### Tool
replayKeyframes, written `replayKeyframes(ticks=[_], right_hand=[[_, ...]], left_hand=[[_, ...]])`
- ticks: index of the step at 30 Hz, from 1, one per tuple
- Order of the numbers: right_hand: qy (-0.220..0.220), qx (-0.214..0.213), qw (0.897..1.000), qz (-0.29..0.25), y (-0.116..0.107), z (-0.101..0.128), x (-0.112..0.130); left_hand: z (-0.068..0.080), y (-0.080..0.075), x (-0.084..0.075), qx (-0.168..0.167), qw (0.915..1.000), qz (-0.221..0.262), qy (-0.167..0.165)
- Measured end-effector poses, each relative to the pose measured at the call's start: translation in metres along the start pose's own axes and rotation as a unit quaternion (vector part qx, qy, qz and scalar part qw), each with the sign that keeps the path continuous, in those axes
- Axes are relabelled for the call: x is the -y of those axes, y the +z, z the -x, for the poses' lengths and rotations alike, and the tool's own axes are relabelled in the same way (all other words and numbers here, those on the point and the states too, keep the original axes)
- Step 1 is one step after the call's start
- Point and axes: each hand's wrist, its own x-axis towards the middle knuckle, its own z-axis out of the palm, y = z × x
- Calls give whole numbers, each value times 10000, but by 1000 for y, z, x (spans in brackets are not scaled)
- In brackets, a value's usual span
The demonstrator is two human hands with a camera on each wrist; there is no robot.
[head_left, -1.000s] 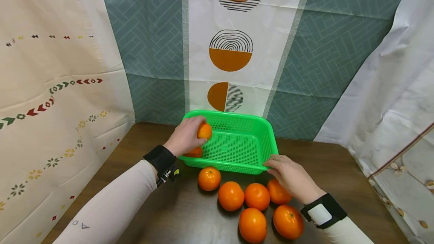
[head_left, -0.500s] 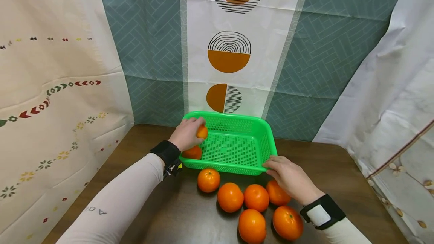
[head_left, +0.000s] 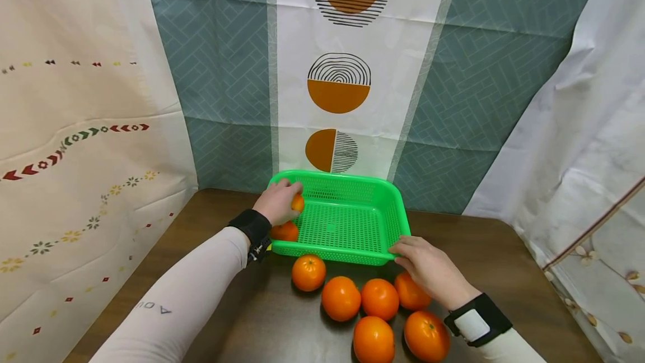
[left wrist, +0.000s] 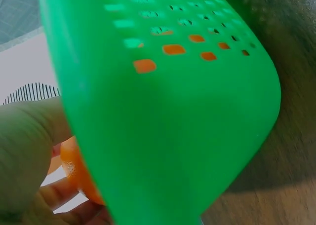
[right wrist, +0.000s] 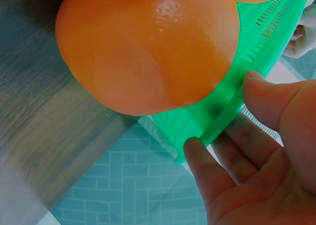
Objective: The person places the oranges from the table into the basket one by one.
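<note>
A green perforated basket (head_left: 383,195) stands at the back of the dark wooden table (head_left: 504,251). My left hand (head_left: 276,200) grips an orange (head_left: 298,203) inside the basket's left end, just above another orange (head_left: 285,232) lying on the basket floor. The left wrist view shows the basket wall (left wrist: 168,111) close up, with the held orange (left wrist: 74,170) behind it. My right hand (head_left: 428,266) holds the basket's front right corner, its fingers (right wrist: 207,170) on the green rim (right wrist: 247,101).
Several loose oranges lie on the table in front of the basket, the leftmost (head_left: 308,272) apart from the cluster (head_left: 374,318). One orange (right wrist: 148,42) sits right beside my right hand. Patterned cloth walls close in the back and both sides.
My left hand has carried its orange lower and further into the basket's left end. The right hand has stayed on the basket corner.
</note>
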Motion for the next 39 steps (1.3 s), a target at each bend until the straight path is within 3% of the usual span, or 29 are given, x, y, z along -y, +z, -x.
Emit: replayKeyframes(ticks=[13,24,30,39], right_hand=[[13,-12,10000,-63,4,3,0],[-68,-10,10000,-59,1,-1,1],[-47,1,10000,-66,-1,-2,0],[-35,-21,10000,-69,0,0,-1]], left_hand=[[-6,7,1,528,9968,-592,37],[-11,7,0,1405,9857,-924,-68],[-11,5,-2,1476,9852,-855,-180],[-9,2,-8,1420,9860,-871,-44]])
